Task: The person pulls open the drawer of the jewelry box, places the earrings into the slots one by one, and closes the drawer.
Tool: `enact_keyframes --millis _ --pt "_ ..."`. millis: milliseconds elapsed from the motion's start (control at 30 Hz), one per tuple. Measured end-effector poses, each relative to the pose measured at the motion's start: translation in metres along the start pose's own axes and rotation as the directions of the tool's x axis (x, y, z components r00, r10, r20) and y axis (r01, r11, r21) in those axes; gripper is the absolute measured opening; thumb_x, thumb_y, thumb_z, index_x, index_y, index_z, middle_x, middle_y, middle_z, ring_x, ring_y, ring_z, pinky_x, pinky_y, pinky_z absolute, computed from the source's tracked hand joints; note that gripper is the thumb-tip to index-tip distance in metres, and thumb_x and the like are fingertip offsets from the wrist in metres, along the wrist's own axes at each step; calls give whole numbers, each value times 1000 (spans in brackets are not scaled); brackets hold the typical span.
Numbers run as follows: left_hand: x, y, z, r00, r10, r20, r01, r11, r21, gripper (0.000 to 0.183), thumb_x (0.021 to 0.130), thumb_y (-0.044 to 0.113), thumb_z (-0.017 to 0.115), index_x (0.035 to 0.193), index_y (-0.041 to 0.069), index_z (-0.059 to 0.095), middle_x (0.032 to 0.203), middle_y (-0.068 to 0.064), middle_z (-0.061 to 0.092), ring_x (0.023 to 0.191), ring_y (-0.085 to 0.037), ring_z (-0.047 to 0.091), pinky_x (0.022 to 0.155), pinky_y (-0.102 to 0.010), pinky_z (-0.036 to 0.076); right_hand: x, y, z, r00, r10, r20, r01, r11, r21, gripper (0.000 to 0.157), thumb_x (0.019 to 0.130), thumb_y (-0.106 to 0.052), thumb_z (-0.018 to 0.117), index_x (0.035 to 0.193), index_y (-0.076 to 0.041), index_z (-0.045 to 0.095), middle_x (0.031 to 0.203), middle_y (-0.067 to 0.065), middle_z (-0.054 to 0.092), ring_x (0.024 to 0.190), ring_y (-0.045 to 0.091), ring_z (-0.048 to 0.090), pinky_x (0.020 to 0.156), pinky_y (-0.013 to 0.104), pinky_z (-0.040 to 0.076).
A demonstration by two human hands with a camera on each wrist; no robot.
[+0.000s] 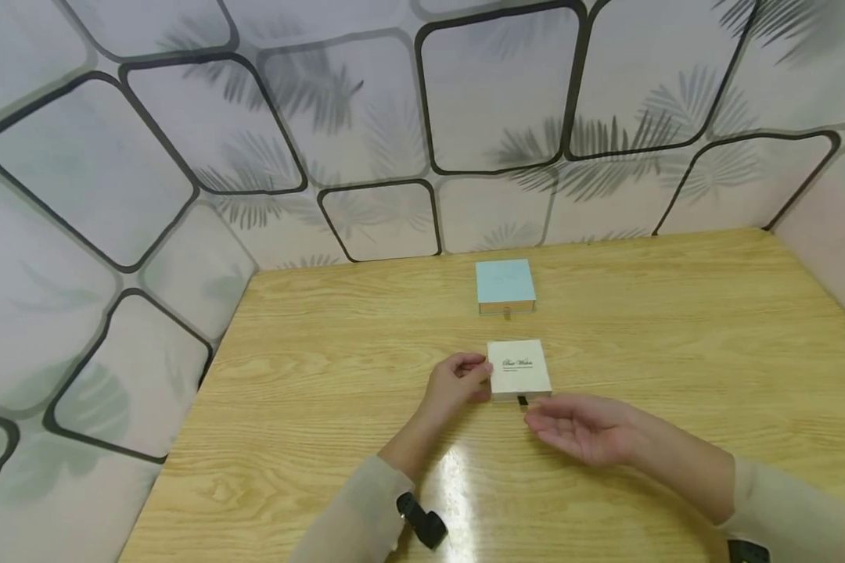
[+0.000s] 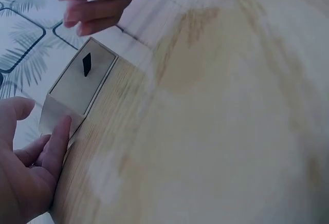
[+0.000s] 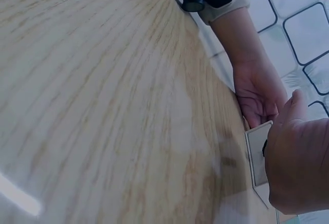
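A small white box [image 1: 518, 371] with "Best Wishes" printed on its lid lies flat on the wooden table. From its front face pokes a short black ribbon tab [image 2: 87, 64]. My left hand [image 1: 458, 383] is at the box's left side, its fingertips against that side and the thumb by the top edge. In the left wrist view, that left hand [image 2: 31, 167] has its fingers loosely extended. Just in front of the box, close to the tab, my right hand [image 1: 584, 428] hovers palm turned up with relaxed fingers, holding nothing. The right wrist view shows this right hand [image 3: 298, 162] partly covering the box.
Behind the white box stands a light blue box [image 1: 505, 283] with a small tab on its front. The light wooden table [image 1: 310, 375] reaches back to a wall [image 1: 366, 117] patterned with leaves and dark outlines. Black devices are strapped to both wrists.
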State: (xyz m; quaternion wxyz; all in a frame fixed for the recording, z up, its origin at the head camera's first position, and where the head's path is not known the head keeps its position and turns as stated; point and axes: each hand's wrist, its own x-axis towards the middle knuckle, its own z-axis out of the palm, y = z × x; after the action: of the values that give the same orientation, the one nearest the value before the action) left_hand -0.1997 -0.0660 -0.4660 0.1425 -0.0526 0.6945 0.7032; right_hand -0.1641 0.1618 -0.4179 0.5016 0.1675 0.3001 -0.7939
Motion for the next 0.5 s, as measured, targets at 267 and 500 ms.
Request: enact_keyframes --millis 267,500 --pt "5 6 -5 997 -72 18 73 991 -112 37 93 17 60 119 -8 56 101 -14 61 86 -16 62 78 -31 58 -10 -13 -1 1000 -28 9 28 999 -28 26 101 -18 45 97 -2 66 96 10 70 91 16 68 93 24 50" --pt "8 12 -11 991 -119 57 125 987 -104 38 92 17 60 119 -9 54 105 -19 62 88 -18 63 84 -31 56 -19 -25 -3 998 -68 -9 67 992 -111 32 102 -25 43 100 -6 68 99 5 71 92 14 67 94 28 51"
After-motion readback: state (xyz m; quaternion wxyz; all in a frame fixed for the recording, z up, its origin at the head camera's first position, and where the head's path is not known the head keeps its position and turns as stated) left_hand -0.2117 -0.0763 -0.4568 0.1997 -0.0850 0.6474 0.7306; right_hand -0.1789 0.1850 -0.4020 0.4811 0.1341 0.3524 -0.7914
